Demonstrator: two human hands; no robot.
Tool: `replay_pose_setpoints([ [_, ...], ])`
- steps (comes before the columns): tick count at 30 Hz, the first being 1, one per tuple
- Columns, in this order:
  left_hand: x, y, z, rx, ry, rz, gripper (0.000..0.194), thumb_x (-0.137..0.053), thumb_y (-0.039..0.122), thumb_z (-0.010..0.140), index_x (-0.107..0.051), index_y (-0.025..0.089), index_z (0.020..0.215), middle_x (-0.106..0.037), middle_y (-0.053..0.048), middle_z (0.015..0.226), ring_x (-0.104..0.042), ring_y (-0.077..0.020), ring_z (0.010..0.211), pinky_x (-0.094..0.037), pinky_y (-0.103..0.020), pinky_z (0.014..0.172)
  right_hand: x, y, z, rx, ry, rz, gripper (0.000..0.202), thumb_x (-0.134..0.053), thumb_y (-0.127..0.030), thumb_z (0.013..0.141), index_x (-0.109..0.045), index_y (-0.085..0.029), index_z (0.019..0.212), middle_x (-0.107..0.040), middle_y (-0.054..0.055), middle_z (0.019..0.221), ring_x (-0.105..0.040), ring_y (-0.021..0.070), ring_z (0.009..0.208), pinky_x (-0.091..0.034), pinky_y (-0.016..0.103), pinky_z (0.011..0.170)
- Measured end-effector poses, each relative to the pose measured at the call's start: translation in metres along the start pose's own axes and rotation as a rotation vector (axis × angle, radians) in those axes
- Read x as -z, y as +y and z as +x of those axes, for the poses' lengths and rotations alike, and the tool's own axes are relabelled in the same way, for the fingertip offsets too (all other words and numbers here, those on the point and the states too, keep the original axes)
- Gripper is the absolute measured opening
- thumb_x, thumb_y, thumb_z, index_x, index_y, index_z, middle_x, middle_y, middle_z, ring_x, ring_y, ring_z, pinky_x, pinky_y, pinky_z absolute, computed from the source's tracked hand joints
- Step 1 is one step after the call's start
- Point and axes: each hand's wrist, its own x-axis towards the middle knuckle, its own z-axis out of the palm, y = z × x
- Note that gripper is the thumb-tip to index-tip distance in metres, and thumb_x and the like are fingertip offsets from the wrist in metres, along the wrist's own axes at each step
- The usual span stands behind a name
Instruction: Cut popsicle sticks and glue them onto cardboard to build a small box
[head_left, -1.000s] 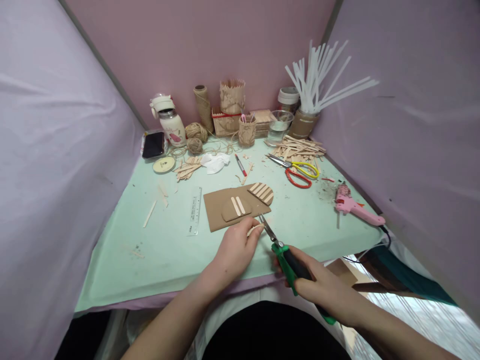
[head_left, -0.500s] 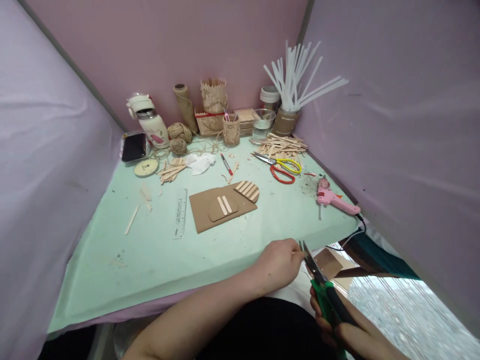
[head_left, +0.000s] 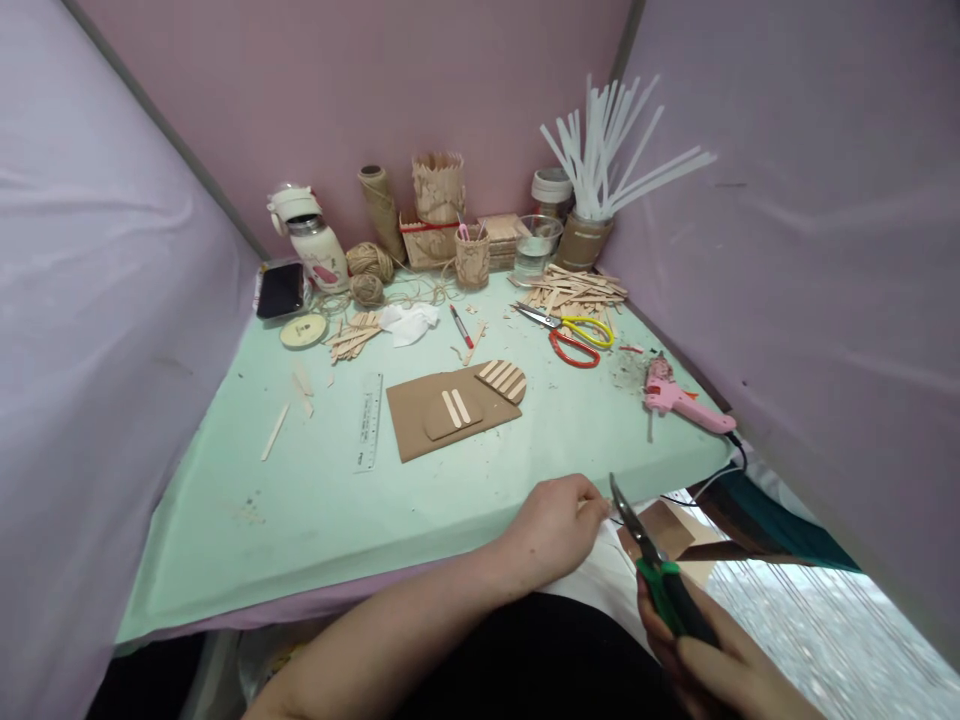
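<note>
My left hand is at the table's front edge, fingers closed in a pinch. Whatever it pinches is too small to make out. Just right of those fingertips, my right hand grips green-and-black-handled scissors, their blades pointing up and away from me. Further back on the table, a brown cardboard sheet carries a rounded cardboard piece with two pale wooden sticks on it. A second rounded piece, striped with several sticks, overlaps the sheet's far right corner.
Left of the cardboard lies a clear ruler. Red-and-yellow scissors rest near a pile of wooden sticks. A pink glue gun with a cord is at the right edge. Twine balls, a bottle and a water cup stand behind.
My right hand and the scissors have shifted slightly right and down, away from my left fingertips. The left hand keeps its pinch in nearly the same place. The whole view has shifted a little.
</note>
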Motion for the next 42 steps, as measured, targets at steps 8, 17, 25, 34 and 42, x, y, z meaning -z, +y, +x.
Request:
replay_pose_setpoints([
  [8,0.033,-0.005,-0.005,-0.018,0.191,-0.470,0.021,-0.055,0.036,0.083,-0.067,0.018,0.081,-0.057,0.002,0.064,-0.046,-0.0131,0.062,-0.034,-0.026,0.062,0.000,-0.030,0.029,0.332,-0.074,-0.202,0.044,-0.055,-0.026,0.068,-0.048,-0.027,0.111,-0.053,0.000,0.086,-0.053,0.0194,0.078,-0.046,0.035,0.075],
  [17,0.052,-0.015,-0.012,-0.152,0.457,-0.813,0.023,-0.077,0.037,0.072,-0.071,0.016,0.082,-0.063,0.000,0.071,-0.051,-0.0113,0.069,-0.041,-0.023,0.069,-0.059,-0.059,0.058,0.686,-0.043,-0.630,0.064,-0.048,-0.013,0.073,-0.030,-0.025,0.133,-0.052,0.005,0.113,-0.055,0.0233,0.106,-0.044,0.040,0.094],
  [25,0.053,-0.030,-0.022,-0.273,0.432,-0.734,0.012,-0.070,0.027,0.081,-0.067,0.016,0.083,-0.063,0.000,0.073,-0.054,-0.0113,0.069,-0.044,-0.024,0.068,-0.062,-0.051,0.062,0.845,-0.012,-0.880,0.066,-0.053,-0.010,0.072,-0.029,-0.022,0.132,-0.048,0.009,0.114,-0.053,0.0258,0.105,-0.046,0.043,0.092],
  [34,0.046,-0.034,-0.024,-0.232,0.413,-0.718,0.012,-0.068,0.027,0.082,-0.065,0.016,0.084,-0.063,-0.001,0.076,-0.055,-0.0130,0.071,-0.046,-0.026,0.071,-0.060,-0.051,0.060,0.812,-0.033,-0.905,0.065,-0.053,-0.011,0.073,-0.028,-0.020,0.132,-0.048,0.010,0.115,-0.053,0.0265,0.106,-0.046,0.045,0.093],
  [42,0.042,-0.036,-0.023,-0.233,0.425,-0.724,0.011,-0.068,0.026,0.082,-0.065,0.017,0.088,-0.064,-0.001,0.079,-0.056,-0.0131,0.073,-0.047,-0.026,0.071,-0.060,-0.050,0.060,0.810,-0.022,-0.935,0.064,-0.053,-0.014,0.073,-0.028,-0.018,0.131,-0.048,0.012,0.115,-0.054,0.0277,0.107,-0.046,0.045,0.092],
])
